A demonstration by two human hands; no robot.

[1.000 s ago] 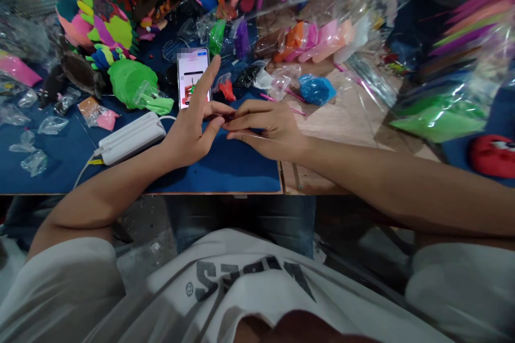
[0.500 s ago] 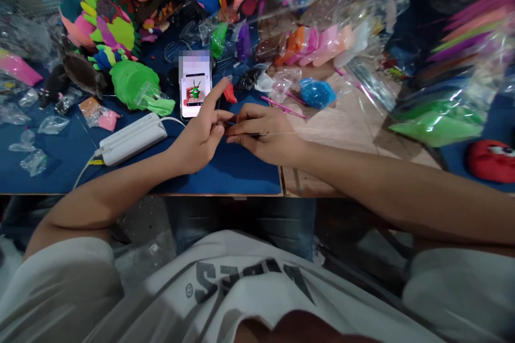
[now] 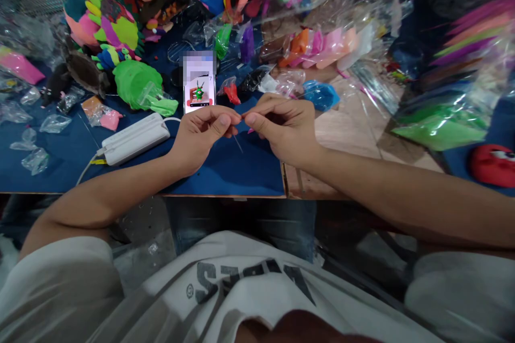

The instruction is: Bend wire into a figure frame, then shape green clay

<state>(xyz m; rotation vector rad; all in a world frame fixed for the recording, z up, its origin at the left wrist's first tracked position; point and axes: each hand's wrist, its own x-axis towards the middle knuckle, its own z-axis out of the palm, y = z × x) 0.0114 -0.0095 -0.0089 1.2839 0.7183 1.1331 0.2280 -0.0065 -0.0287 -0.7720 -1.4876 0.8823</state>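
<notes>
My left hand [image 3: 205,134] and my right hand [image 3: 289,127] meet above the blue table covering, thumbs and forefingers pinched together at one spot. A thin wire-like strand [image 3: 238,143] slants down from beneath the left fingertips; the fingers hide the part between them. Below the right fingertips shows a small magenta tip [image 3: 250,130]; whether it is held, I cannot tell. Just behind the left hand a phone [image 3: 199,88] displays a green figure with two antennae. A small bag of red clay [image 3: 231,91] lies beyond the fingertips.
A white power adapter [image 3: 137,139] with its cable lies left of my left arm. Green clay [image 3: 139,83] and several modelled figures stand behind it. Bagged blue clay [image 3: 321,95] is past my right hand. Clay packs [image 3: 442,131] and a red figure [image 3: 493,165] sit far right.
My left forefinger, outstretched near the phone before, has curled into a pinch. My right hand has turned and risen slightly, now covering the pink sticks. The strand no longer runs across the right hand.
</notes>
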